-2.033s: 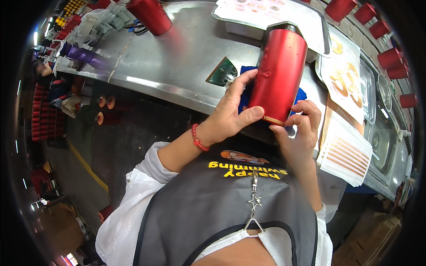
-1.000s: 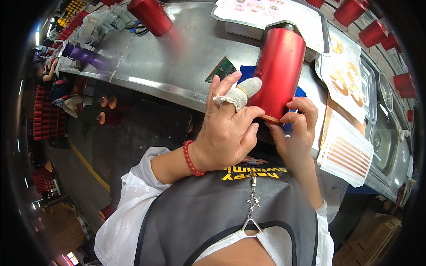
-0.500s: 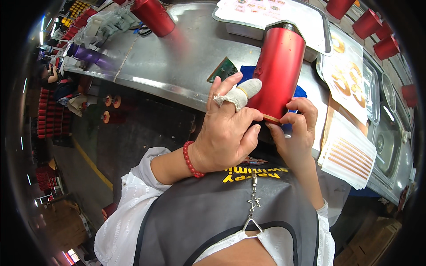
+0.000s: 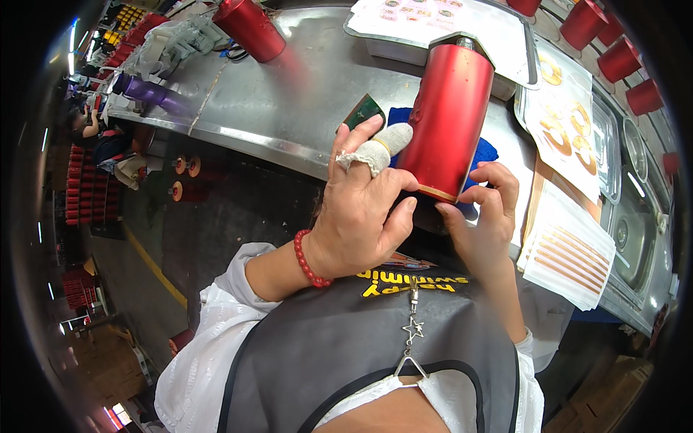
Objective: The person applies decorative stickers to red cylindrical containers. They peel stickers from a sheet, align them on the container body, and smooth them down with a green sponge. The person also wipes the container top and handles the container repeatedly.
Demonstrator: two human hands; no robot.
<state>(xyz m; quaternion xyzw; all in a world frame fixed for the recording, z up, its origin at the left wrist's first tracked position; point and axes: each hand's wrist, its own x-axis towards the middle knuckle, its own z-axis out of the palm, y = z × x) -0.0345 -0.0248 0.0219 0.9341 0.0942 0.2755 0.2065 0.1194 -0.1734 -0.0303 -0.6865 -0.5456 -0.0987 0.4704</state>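
A red cylinder (image 4: 453,119) lies lengthwise on a blue cloth (image 4: 485,150), its near end towards me. A thin gold band (image 4: 437,193) runs along its near rim. My left hand (image 4: 361,213) is at the band's left end, index fingertip against the rim, thumb apart below. One of its fingers wears a whitish cloth cover (image 4: 382,146). My right hand (image 4: 484,216) is by the band's right end, thumb and index fingertips close to the rim with a gap between them. A dark green flat piece (image 4: 363,110) lies just beyond my left fingertips.
Sheets with gold ring shapes (image 4: 567,133) and gold stripes (image 4: 570,252) lie to the right, near a metal sink (image 4: 626,234). A printed sheet (image 4: 411,16) covers a tray at the back. Another red cylinder (image 4: 249,30) and a purple one (image 4: 137,88) stand on the metal table (image 4: 245,101).
My left hand has shifted slightly left along the rim, and its thumb has drawn back. The right fingertips have come a little away from the rim. The cylinder has barely moved.
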